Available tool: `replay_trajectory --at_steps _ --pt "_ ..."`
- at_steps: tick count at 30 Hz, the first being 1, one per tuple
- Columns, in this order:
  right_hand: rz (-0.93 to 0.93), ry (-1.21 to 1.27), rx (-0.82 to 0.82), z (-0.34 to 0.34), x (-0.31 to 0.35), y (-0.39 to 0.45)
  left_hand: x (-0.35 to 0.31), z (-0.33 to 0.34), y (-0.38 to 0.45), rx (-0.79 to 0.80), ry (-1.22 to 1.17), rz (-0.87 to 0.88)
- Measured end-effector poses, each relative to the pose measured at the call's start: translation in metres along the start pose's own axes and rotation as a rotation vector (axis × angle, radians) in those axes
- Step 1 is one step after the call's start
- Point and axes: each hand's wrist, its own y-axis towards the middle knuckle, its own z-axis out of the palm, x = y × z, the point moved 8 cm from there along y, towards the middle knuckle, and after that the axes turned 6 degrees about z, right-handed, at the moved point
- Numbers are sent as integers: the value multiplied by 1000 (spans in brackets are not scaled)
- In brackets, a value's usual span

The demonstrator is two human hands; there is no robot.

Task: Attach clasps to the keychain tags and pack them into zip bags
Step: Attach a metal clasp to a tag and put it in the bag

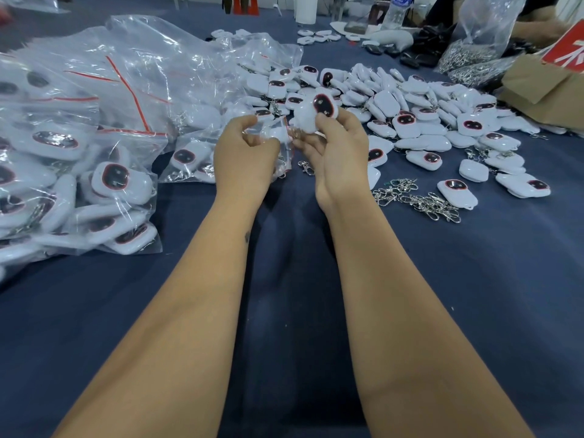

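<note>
Both forearms reach out over a dark blue cloth (284, 311) that covers the table. The right hand (335, 153) holds a white tag (316, 113) with a dark, red-rimmed oval face, its thumb and fingers curled round the lower half of the tag. A small metal clasp (295, 134) hangs from the tag toward the left hand. The left hand (245, 153) pinches a small clear zip bag (278, 143), fingers curled on the bag's upper edge, just left of the held tag; whether the bag's mouth is open cannot be told through the glare.

Taking the held tag as the mark: behind it and to its right spreads a wide heap of loose tags (410, 105), whose near edge reaches almost to the right wrist. Below and right of the tag, past the wrist, lies a tangle of loose clasps (417, 197), and one single clasp (306, 167) lies between the two wrists. Far left of the tag sit large clear bags (79, 137) with red seal strips, filled with packed tags, their edge close to the left forearm. Far right and behind stands a brown box (543, 90). Below the hands, the cloth shows bare on both sides of the forearms down to the near edge.
</note>
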Motion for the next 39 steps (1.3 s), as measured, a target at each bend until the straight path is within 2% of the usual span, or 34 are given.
replay_trajectory --at_steps 3,5,8,12,13,15,18,20,22,25,28,31,33,35,37,39 --pt "16 98 103 5 0 -1 -1 1 -2 29 -28 -5" --pt "49 42 125 10 -5 -1 -1 -1 -2 18 -58 -21" --pt "-23 -336 21 8 -8 -2 -5 -8 -1 -59 -102 -9" --pt "-344 -1094 -41 19 -1 -6 -16 -15 0 -142 -56 104" --pt "-359 -1188 -13 22 -5 -6 -20 -16 -1 -150 1 151" --pt "-275 -1247 63 24 -15 -5 -26 -17 -3 -166 74 225" --pt "-259 -1295 84 26 -16 -6 -26 -16 -3 -149 30 218" --pt "-329 -1233 2 24 -4 -7 -20 -13 0 -135 43 188" --pt "-404 -1223 -165 13 14 -8 -12 -9 2 -113 86 156" --pt "-422 -1518 -439 -9 32 -9 -2 0 1 -16 140 95" --pt "-270 -1701 -551 -27 33 -7 1 2 0 22 192 80" --pt "-190 -1721 -586 -33 32 -6 -1 2 -1 21 166 77" --pt "-241 -1719 -593 -30 36 -6 -2 2 -1 10 148 73" --pt "-300 -1684 -525 -25 35 -3 -4 0 -2 -16 111 79" --pt "-346 -1463 -388 -19 30 -1 -7 -3 -3 -40 71 105" --pt "-358 -1117 -293 -15 29 -3 -11 -5 -4 -42 64 141"
